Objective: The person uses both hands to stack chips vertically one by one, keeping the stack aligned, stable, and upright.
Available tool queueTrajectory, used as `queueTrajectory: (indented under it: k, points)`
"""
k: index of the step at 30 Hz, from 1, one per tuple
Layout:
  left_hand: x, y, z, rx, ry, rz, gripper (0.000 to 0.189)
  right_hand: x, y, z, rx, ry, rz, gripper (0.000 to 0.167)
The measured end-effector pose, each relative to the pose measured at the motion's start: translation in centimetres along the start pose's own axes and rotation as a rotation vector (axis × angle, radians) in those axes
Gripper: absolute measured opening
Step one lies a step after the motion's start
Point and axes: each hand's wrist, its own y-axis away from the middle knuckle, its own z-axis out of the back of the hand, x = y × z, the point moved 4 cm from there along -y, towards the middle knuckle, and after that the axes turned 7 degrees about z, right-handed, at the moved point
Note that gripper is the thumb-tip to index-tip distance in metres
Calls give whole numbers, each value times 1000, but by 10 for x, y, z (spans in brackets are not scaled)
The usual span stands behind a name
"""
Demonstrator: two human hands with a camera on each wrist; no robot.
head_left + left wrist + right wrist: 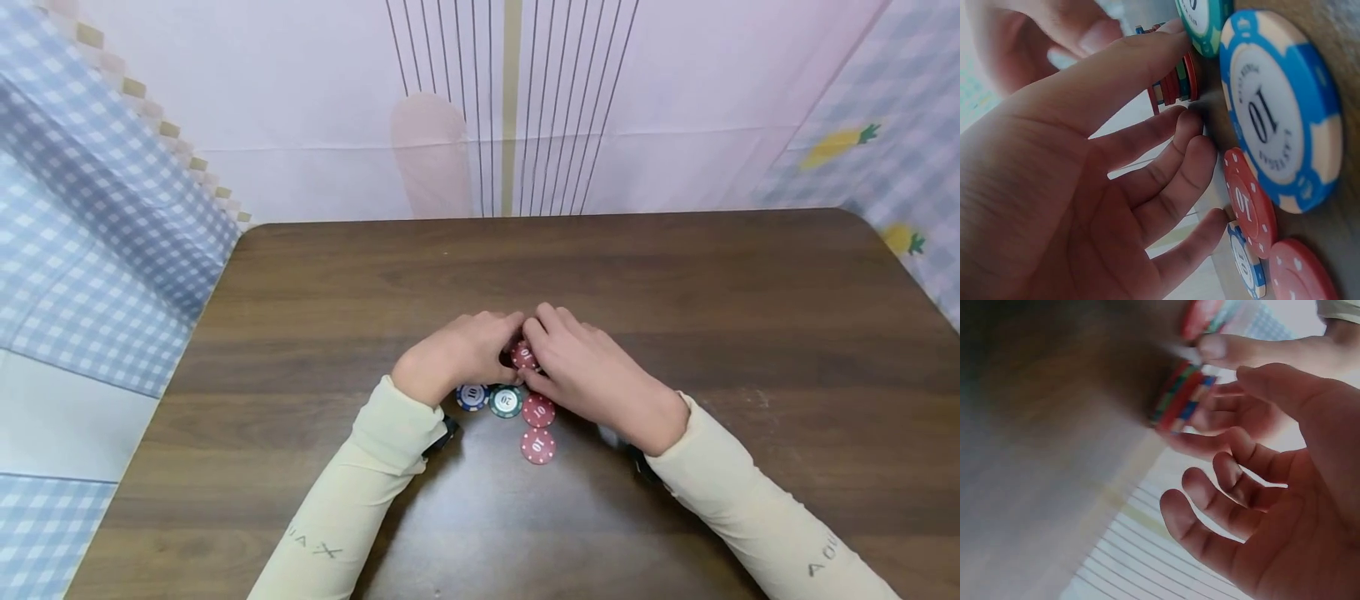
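Observation:
My left hand (465,354) curves round a small stack of poker chips (524,354), topped by a red chip marked 10. In the right wrist view, the thumb and forefinger flank this stack (1182,397), whose edges show red, green and blue. Contact is partly hidden. Close on the stack's right is my right hand (588,362); its fingers bend loosely (1229,506) with nothing visible between them. Nearer me lie a blue chip (472,397), a green chip (507,402) and a red chip (539,410), with another red chip (538,447) in front.
All chips are on a brown wooden table (337,275). White cloth (300,100) hangs behind its far edge, and blue checked cloth (97,250) runs along the left side. Another blue chip (1244,259) shows low in the left wrist view.

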Motion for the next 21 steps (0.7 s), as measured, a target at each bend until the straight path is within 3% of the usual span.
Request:
queueTrajectory:
  k: [8,12,21]
  points:
    - [0,-1,-3,5,14,0,43,17,13,9,67,-7,124,28]
    - [0,0,-2,5,15,-3,41,21,20,6,61,-49,191,23]
    - [0,-1,-2,8,17,13,48,22,30,-2,97,-106,248,17]
